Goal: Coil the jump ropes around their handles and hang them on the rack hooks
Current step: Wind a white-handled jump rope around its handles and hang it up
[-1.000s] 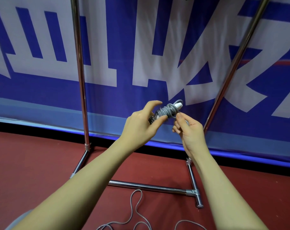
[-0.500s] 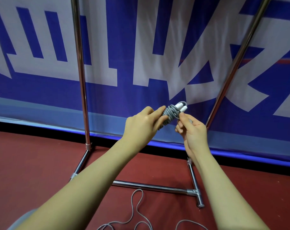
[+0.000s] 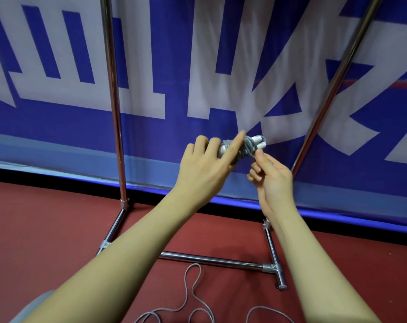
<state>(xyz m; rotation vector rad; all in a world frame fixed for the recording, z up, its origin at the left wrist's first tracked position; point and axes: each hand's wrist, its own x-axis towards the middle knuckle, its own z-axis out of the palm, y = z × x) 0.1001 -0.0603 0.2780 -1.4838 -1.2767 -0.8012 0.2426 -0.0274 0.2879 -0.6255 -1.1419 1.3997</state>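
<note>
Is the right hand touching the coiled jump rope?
Touching: the head view shows the right hand pinching a strand of the coiled jump rope.

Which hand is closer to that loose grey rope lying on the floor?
Neither clearly. The left hand grips the coiled rope and the right hand pinches its end, both well above the loose rope on the floor.

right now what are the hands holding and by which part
The left hand grips the coiled jump rope by the handle end of the bundle. The right hand pinches the loose cord end just below the coil.
</note>
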